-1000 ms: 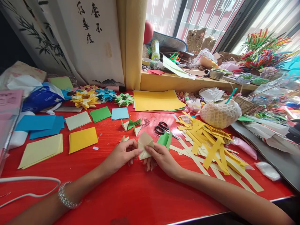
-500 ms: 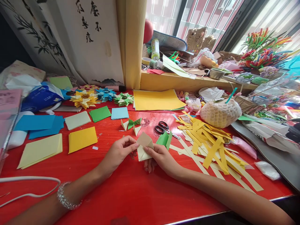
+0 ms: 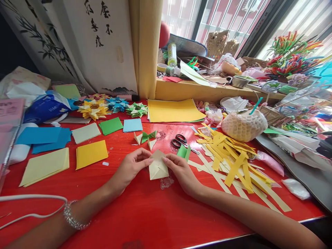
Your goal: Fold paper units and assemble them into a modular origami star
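A pale cream folded paper [image 3: 158, 167] is held over the red table [image 3: 145, 214], with crease lines and a folded flap showing on its face. My left hand [image 3: 131, 168] pinches its left edge between thumb and fingers. On the opposite edge, my right hand [image 3: 181, 170] pinches it the same way. Just beyond the hands stand small folded green and cream paper pieces [image 3: 148, 137]. A folded green paper [image 3: 183, 152] lies by my right fingers, close to black-handled scissors [image 3: 179, 140].
Stacks of cut paper lie to the left, among them yellow [image 3: 91, 154], cream [image 3: 45, 167] and blue sheets [image 3: 38, 135]. Yellow and cream paper strips [image 3: 230, 162] pile up at the right, before a net-wrapped fruit with a straw [image 3: 244, 125]. Finished paper stars [image 3: 93, 109] sit behind.
The cream paper has moved slightly down and been laid flatter, its folded face now more fully in view. My right hand has shifted from the paper's front to its right edge.
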The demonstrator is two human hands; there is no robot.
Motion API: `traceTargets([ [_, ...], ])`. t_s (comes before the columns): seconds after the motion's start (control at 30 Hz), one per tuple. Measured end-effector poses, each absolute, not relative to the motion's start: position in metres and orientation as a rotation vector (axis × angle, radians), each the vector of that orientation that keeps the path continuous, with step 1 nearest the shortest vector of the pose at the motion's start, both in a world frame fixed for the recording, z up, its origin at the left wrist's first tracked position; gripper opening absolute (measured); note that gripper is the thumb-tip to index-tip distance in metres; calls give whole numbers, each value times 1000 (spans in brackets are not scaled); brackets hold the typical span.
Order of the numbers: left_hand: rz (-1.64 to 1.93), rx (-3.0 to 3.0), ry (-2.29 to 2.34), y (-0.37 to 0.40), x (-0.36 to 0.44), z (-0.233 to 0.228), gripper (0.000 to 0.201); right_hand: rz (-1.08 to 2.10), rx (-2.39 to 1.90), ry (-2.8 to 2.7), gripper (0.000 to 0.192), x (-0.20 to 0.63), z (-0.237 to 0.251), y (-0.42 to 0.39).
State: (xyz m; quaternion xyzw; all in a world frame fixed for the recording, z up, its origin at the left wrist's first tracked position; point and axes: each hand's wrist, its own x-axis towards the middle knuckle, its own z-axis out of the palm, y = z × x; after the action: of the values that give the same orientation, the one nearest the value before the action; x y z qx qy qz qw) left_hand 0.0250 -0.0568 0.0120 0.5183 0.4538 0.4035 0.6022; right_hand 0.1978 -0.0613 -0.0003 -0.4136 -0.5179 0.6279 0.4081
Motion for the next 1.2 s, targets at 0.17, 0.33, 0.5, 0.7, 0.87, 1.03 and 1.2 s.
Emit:
traceTargets([
  [0.17,935,1187,1029,-57,25,13,12,1604,-972,-1221,23,197,2,-62],
  [0.33,958,1185,1055,-56,25,14,12,1591,-958,-1193,19,198,-3,-60],
  [0.5,933,1209,1065,-58,24,18,13,1518,-1018,-1248,18,199,-5,-60],
  [0.7,906,1309,1056,-62,26,22,15,1551,-1012,-1227,19,197,0,-60],
  [0.87,870,1460,1094,-62,26,19,17,1615,-1011,-1209,20,197,3,-62],
  [1.03,860,1543,1113,-60,25,12,14,1607,-1006,-1236,20,198,1,-61],
  [1.2,859,1455,1043,-60,27,11,14,1574,-1021,-1278,21,197,-1,-60],
])
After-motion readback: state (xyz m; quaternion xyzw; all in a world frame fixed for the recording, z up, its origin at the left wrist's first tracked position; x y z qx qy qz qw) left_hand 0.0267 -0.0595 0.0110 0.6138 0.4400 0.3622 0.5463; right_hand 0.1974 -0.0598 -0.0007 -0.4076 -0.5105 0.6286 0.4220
